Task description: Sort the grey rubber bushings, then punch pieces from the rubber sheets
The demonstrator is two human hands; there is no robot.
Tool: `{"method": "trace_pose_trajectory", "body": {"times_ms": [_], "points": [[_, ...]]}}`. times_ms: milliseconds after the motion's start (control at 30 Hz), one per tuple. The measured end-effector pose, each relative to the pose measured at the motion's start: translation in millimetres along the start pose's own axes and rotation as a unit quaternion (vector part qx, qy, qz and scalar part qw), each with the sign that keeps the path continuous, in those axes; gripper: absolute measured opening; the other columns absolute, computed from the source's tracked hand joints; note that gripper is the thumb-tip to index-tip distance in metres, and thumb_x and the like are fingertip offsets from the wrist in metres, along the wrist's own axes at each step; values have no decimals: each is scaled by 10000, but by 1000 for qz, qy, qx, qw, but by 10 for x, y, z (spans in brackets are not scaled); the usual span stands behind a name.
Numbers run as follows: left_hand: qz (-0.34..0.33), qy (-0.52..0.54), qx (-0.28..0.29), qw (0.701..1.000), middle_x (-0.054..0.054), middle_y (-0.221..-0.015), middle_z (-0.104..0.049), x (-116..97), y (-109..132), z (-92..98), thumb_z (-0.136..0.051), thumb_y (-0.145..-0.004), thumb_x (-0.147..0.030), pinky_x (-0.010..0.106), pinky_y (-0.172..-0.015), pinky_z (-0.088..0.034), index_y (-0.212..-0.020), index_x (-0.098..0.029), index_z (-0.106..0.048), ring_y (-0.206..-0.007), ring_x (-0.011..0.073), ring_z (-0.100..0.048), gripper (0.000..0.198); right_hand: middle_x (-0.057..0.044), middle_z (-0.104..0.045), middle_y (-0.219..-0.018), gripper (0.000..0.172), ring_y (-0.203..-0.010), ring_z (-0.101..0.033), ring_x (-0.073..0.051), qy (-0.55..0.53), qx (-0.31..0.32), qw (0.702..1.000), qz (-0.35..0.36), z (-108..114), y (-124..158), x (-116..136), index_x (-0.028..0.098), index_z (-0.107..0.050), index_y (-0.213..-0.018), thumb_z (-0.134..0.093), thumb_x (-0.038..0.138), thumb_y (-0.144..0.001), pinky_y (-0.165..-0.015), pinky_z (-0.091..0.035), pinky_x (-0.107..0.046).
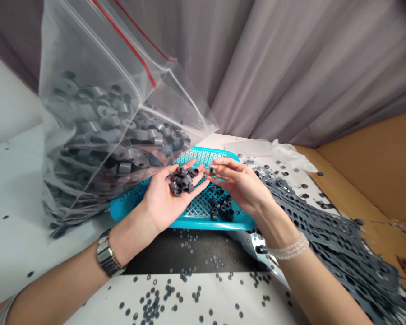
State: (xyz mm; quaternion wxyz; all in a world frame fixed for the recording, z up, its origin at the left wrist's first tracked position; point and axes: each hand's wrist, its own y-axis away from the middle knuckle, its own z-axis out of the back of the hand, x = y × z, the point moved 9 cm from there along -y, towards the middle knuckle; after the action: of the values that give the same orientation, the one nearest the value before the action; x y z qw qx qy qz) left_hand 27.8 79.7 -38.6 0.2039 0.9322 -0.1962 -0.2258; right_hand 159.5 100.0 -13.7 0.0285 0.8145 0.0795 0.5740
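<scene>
My left hand (pixel 165 194) lies palm up over a turquoise perforated plastic basket (pixel 209 223), cupping several short grey rubber sleeves (pixel 181 180). My right hand (pixel 240 183) is palm down beside it, and its fingertips pinch one grey rubber sleeve (pixel 212 171). A small heap of the same sleeves (pixel 221 208) lies in the basket beneath my right fingers. A large clear zip bag (pixel 98 135) with a red seal, full of bigger grey rubber rings, leans against the basket's far left side and hides part of it.
A punched grey rubber sheet (pixel 328 239) trails off at the right, over a cardboard box wall (pixel 368 180). Small dark discs (pixel 152 302) are scattered over the white table (pixel 20 225), around a black gap (pixel 186 255). A grey curtain (pixel 284 67) hangs behind.
</scene>
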Motion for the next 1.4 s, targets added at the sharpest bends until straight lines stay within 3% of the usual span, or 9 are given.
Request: {"method": "trace_pose_trajectory", "body": {"times_ms": [167, 500, 600, 700, 800, 867, 967, 1133, 1400], "points": [[-2, 9, -6, 1000, 243, -1194, -608, -2, 36, -35, -394, -870, -142, 421, -851, -561, -1257, -57, -512, -1085, 310, -621, 414, -34, -701, -865, 130, -906, -677, -146, -102, 6, 993, -67, 3, -30, -124, 154, -657, -833, -583, 57, -789, -1021, -476, -339], [-4, 32, -19, 999, 227, -1181, -621, -22, 9, 26, -387, -871, -137, 395, -848, -569, -1245, -55, -525, -1102, 293, -612, 407, -97, -694, -962, 160, -978, -674, -164, -101, -7, 991, -83, -30, 20, -84, 139, -626, -911, -495, 75, -844, -1036, -461, -317], [-1, 33, -16, 999, 238, -1211, -600, -18, 12, 20, -383, -874, -144, 414, -837, -574, -1247, -59, -520, -1122, 309, -598, 407, -118, -683, -982, 198, -988, -668, -183, -112, 0, 990, -90, -41, 35, -86, 134, -605, -940, -463, 95, -808, -1050, -442, -349], [-4, 46, -20, 999, 244, -1232, -583, -19, 15, 23, -393, -869, -138, 420, -842, -572, -1247, -60, -515, -1136, 315, -587, 405, -108, -684, -952, 317, -1002, -658, -194, -106, 5, 990, -88, -32, 38, -84, 141, -590, -922, -425, 46, -668, -1064, -420, -398], [-6, 47, -24, 999, 217, -1221, -597, -17, 17, 28, -393, -869, -135, 414, -849, -571, -1236, -89, -527, -1120, 293, -600, 394, -71, -677, -927, 436, -1009, -648, -178, -69, 34, 995, -56, -76, 45, -30, 165, -575, -893, -415, 4, -521, -1080, -399, -393], [-12, 37, -27, 999, 203, -1187, -618, -25, 14, 35, -390, -870, -137, 409, -847, -571, -1216, -92, -541, -1095, 281, -615, 380, -49, -665, -930, 466, -1003, -643, -166, -39, 61, 997, -18, -146, 69, 42, 178, -562, -917, -425, -22, -519, -1083, -393, -384], [-16, 24, -28, 999, 178, -1060, -667, -37, 1, 47, -382, -871, -131, 393, -836, -573, -1175, -73, -563, -1014, 258, -650, 358, -41, -644, -995, 411, -1037, -616, -171, 41, 109, 991, 70, -308, 157, 212, 200, -541, -1006, -494, -10, -655, -1059, -411, -399], [-17, 26, -9, 999, 138, -829, -681, -38, -15, 31, -387, -859, -115, 354, -787, -579, -1021, -58, -600, -821, 221, -683, 274, -44, -626, -1091, 230, -1094, -584, -166, 181, 139, 952, 204, -538, 351, 472, 227, -521, -1033, -511, 109, -837, -1001, -459, -372], [-11, 21, -10, 1000, 102, -738, -675, -23, -12, 38, -398, -852, -114, 338, -727, -589, -946, -103, -615, -713, 201, -686, 237, -43, -653, -1107, 244, -1146, -585, -181, 211, 126, 948, 203, -566, 382, 455, 256, -482, -1099, -528, 181, -872, -993, -478, -384]]}}
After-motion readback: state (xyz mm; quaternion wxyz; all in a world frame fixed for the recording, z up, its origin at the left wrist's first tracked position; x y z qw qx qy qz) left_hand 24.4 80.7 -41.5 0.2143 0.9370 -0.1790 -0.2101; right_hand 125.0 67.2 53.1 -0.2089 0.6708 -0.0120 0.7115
